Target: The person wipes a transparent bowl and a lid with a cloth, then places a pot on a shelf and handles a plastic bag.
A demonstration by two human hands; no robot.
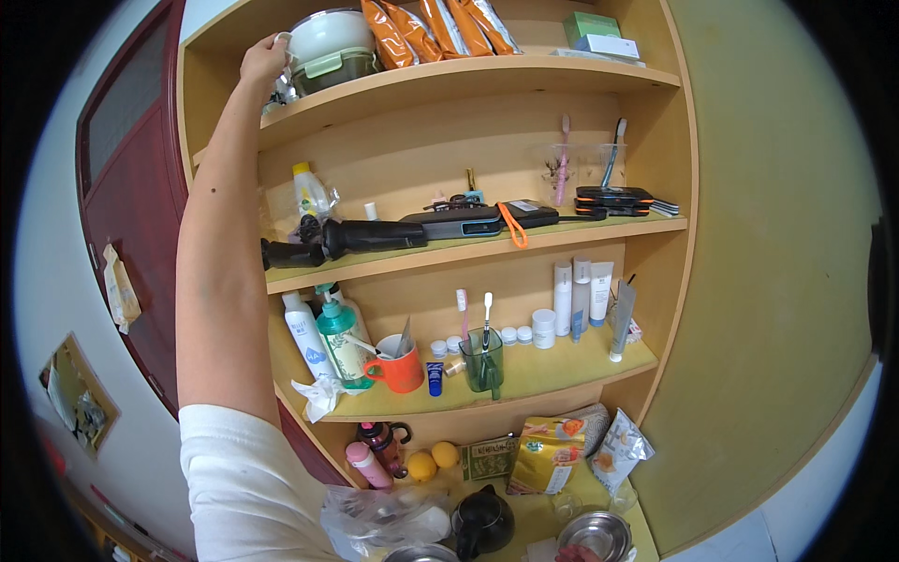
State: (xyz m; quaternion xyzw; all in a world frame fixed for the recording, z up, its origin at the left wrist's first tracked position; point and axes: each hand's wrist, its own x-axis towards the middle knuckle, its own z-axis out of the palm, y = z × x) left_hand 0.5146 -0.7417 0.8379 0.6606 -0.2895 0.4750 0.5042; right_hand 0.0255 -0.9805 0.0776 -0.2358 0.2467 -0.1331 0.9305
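Note:
My left hand [265, 62] is raised to the left end of the top shelf. Its fingers are closed at the side of a rounded white pot [328, 36], on what looks like its handle. Directly below the pot is a dark food container with a pale green clipped lid [330, 64]. Some crinkled clear wrapping [281, 92] shows under my hand. Several orange snack packets [440, 33] lean together just right of the pot. My right hand is not in view.
A black hair styling tool [449, 225] lies along the second shelf. Below it stand a green pump bottle [342, 342], an orange mug [398, 370] and a green toothbrush cup [483, 361]. A black kettle [482, 525] and a metal bowl [618, 536] stand lowest.

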